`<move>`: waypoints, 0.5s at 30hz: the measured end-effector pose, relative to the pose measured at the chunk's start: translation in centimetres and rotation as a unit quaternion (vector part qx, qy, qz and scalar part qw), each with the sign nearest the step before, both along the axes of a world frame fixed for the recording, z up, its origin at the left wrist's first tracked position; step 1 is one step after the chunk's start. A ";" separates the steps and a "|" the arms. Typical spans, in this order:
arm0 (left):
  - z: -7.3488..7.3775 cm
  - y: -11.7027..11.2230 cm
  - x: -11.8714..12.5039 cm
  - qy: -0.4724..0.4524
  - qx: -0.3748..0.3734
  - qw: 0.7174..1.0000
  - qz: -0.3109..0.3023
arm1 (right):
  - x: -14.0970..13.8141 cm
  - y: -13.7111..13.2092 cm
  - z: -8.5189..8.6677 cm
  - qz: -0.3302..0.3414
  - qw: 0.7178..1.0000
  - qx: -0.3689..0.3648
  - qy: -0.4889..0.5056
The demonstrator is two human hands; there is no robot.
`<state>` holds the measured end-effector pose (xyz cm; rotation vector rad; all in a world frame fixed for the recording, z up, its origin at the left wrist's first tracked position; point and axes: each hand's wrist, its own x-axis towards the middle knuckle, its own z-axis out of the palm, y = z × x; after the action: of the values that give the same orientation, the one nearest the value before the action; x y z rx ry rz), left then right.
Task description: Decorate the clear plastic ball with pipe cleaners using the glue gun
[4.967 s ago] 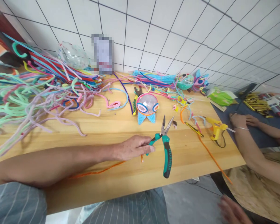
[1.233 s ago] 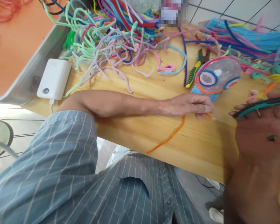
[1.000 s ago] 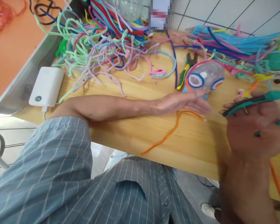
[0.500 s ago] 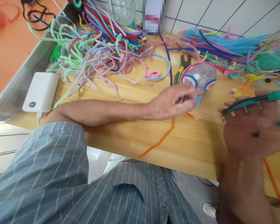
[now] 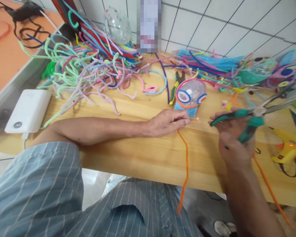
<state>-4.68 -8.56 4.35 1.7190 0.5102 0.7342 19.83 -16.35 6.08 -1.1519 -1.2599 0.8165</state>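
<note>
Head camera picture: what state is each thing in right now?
Left hand: pinching the orange stem
Right hand: holding the teal pliers
Orange stem: bent, end past the table edge
Teal pliers: jaws open
Yellow-handled pliers: lying on the table
White box: cable plugged in
Glue gun: lying down; power unclear
Pastel stems: tangled
Clear ball: decorated

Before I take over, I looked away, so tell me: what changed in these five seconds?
The green-handled pliers passed from the left hand to the right hand. The left hand now pinches the orange pipe cleaner, whose end reaches past the table. The clear ball stayed put.
</note>
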 end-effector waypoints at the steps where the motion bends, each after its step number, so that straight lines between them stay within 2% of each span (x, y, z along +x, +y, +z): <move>1: 0.3 -0.2 -0.1 -0.013 -0.018 1.000 0.000 | 0.2 -0.3 -0.5 0.007 0.999 0.002 -0.052; 4: 0.9 -0.6 -0.3 -0.031 -0.043 0.999 -0.003 | 0.8 -0.9 -2.1 0.026 0.978 0.008 -0.205; 7: 1.3 -0.8 -0.4 -0.019 -0.049 0.999 0.005 | 1.1 -1.0 -3.5 0.047 0.956 0.023 -0.288; 12: 1.2 -0.8 -0.2 -0.016 -0.063 0.998 0.026 | 1.0 -0.9 -4.2 0.096 0.947 0.011 -0.306; 15: 0.7 -0.4 0.0 -0.049 -0.110 0.993 0.002 | 0.9 -1.0 -4.3 0.103 0.951 -0.018 -0.292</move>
<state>-4.64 -8.95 5.07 1.4711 0.5074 0.7338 20.76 -17.35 1.77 -1.3630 -1.8844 0.6680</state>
